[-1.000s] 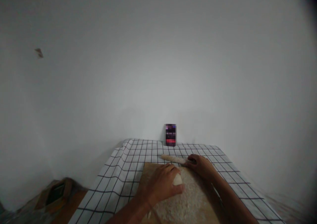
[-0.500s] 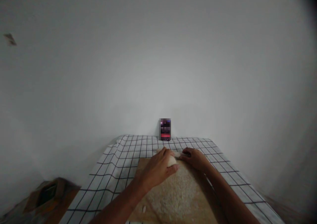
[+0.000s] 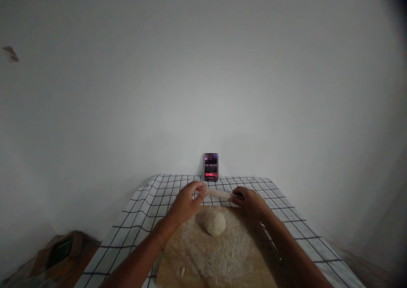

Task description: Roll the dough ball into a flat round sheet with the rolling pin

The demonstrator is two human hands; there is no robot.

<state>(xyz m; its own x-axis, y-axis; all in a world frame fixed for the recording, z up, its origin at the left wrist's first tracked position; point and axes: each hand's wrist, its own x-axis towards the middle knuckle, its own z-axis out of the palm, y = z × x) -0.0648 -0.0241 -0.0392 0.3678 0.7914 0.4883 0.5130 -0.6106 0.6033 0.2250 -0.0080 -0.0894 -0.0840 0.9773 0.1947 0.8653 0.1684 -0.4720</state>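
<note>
A round ball of dough rests on the floured wooden board, with neither hand on it. Beyond it, a slim pale rod is held roughly level above the board's far edge. My right hand is closed round its right end, where a dark patch shows; I cannot tell if that is a handle or shadow. My left hand pinches the rod's left end between thumb and fingers, slightly blurred. A small pale scrap lies at the board's near left.
Under the board is a white cloth with black checks. A phone with a lit screen leans against the wall at the far edge. Beside my right forearm a thin whitish object is mostly hidden. A brown box stands lower left.
My left hand has let go of the dough ball and moved left to the rod's end. The ball now sits uncovered on the board. My right hand has hardly moved.
</note>
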